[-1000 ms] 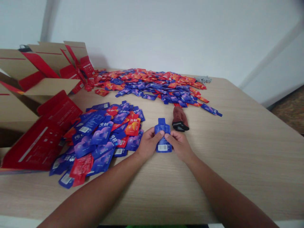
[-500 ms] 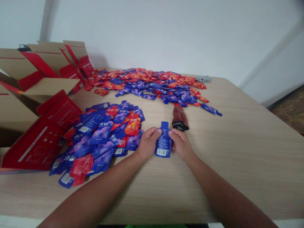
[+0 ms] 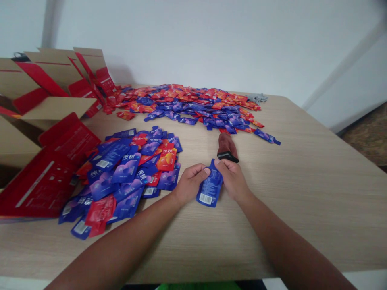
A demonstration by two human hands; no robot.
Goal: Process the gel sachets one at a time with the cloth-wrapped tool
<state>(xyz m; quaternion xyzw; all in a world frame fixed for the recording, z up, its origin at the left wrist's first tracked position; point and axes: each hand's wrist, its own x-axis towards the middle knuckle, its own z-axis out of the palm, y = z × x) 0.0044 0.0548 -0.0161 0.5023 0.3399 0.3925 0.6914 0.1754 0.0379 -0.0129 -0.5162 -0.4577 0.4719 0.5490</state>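
Observation:
Both hands pinch one blue sachet with a white barcode label, just above the wooden table. My left hand grips its left edge between thumb and fingers. My right hand grips its upper right corner. The sachet is tilted, top end leaning right. A near pile of blue and red sachets lies just left of my left hand. A dark red pouch with a black band lies just beyond my right hand.
A long heap of blue and red sachets runs across the far side of the table. Open cardboard boxes with red flaps stand at the left, and a flattened red carton lies beside them. A grey crumpled item sits at the far edge.
The sachet, held upright between both hands a second ago, has tilted with its top toward the right and dropped slightly. Both hands stayed on it.

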